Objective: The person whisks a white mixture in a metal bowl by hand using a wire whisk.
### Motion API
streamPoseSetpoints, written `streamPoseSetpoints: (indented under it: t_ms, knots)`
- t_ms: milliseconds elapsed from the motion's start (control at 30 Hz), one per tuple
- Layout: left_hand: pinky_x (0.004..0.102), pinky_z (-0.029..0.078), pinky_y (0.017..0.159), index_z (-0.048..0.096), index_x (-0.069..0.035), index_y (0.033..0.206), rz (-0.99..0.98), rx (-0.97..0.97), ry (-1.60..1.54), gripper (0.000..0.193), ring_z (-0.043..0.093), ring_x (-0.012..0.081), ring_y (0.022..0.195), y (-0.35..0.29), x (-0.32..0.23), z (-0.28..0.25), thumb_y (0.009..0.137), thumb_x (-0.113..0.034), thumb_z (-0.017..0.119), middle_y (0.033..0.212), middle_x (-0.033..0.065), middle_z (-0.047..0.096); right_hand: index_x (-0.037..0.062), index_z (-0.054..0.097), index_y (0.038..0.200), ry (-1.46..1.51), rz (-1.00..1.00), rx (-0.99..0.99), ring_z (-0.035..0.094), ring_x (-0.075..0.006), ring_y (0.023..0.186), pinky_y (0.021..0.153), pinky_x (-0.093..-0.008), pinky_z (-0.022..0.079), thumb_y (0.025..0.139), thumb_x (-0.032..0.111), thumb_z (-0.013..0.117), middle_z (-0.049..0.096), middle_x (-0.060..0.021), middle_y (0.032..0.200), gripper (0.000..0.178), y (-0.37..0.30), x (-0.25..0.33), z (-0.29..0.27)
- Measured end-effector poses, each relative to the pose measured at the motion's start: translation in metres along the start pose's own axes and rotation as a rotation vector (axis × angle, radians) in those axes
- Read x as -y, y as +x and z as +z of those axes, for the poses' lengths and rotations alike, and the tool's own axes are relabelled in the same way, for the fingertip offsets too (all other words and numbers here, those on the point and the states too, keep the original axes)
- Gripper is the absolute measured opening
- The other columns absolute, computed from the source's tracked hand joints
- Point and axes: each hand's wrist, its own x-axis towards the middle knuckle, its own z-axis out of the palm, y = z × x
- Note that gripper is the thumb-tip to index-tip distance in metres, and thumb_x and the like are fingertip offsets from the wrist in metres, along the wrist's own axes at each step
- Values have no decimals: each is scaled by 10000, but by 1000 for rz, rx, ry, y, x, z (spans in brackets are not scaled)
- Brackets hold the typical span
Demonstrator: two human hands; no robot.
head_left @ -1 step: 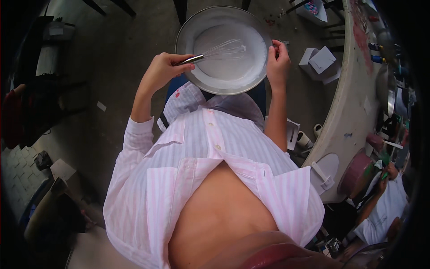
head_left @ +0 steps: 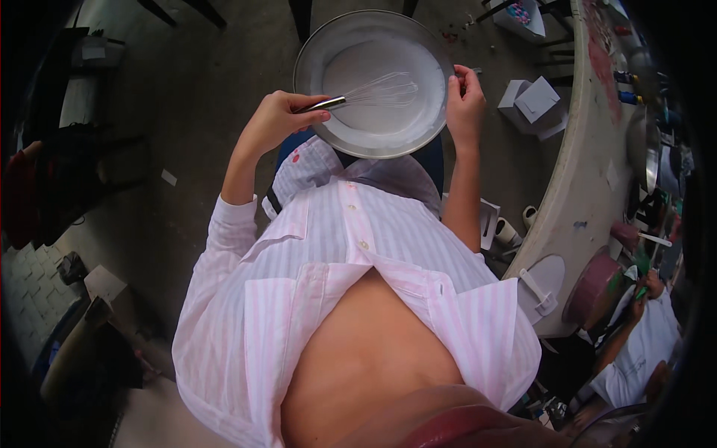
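A wide round metal bowl (head_left: pixel 314 56) is in front of me, close above my lap. Thick white stuff coats its inner wall, and a smooth whitish layer (head_left: pixel 358 63) covers the bottom. My left hand (head_left: pixel 278 123) is closed around the handle of a wire whisk (head_left: pixel 381 91), at the bowl's left side. The whisk lies tilted, its wire loops over the bowl's middle; whether they touch the layer I cannot tell. With thumb and fingers, my right hand (head_left: pixel 466 104) grips the bowl's rim on the right.
To the right, a long curved table (head_left: pixel 567 201) holds a white palette-like board with a spatula (head_left: pixel 536 290) and a reddish pot (head_left: pixel 597 287). White boxes (head_left: pixel 534 103) stand on the floor beside it. Another person (head_left: pixel 642 343) works at the lower right. Dark chair legs are at the top.
My left hand has shifted slightly to the right with the whisk, so its loops lie a little farther right in the bowl. The bowl and my right hand have hardly moved.
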Motion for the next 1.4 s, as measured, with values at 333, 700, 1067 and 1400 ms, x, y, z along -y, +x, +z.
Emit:
streamPoseSetpoints:
  t_ms: [333, 700, 1067, 1400]
  knots:
    - [226, 377, 532, 710, -114, 1131, 5, -273, -65, 315, 467, 63, 570, -3, -5, 19, 839, -230, 729, 608, 8, 546, -8, 641, 1001, -456, -487, -317, 589, -216, 619, 612, -326, 461, 930, 230, 605, 611, -98, 732, 251, -14, 31, -8]
    - [292, 469, 658, 382, 14, 1417, 141, -146, -132, 515, 581, 189, 684, -45, -47, 62, 956, -142, 550, 911, 160, 634, 16, 605, 1046, 654, 480, 784, 575, -78, 686, 638, -217, 468, 969, 329, 563, 634, -18, 854, 325, -67, 75, 42]
    - [280, 470, 728, 492, -95, 1390, 382, -441, 51, 493, 603, 153, 833, 0, -12, 25, 918, -153, 623, 978, 67, 616, -9, 540, 1203, 221, 660, 740, 623, -115, 613, 600, -252, 530, 963, 222, 563, 568, -18, 759, 334, -23, 102, -41]
    - [294, 444, 952, 405, -22, 1419, 227, -296, -947, 640, 564, 192, 1123, 83, 20, 25, 839, -83, 671, 1315, 121, 541, 12, 661, 1010, -786, 238, 946, 605, -217, 636, 598, -368, 459, 913, 224, 597, 630, -88, 727, 241, 8, 102, -69]
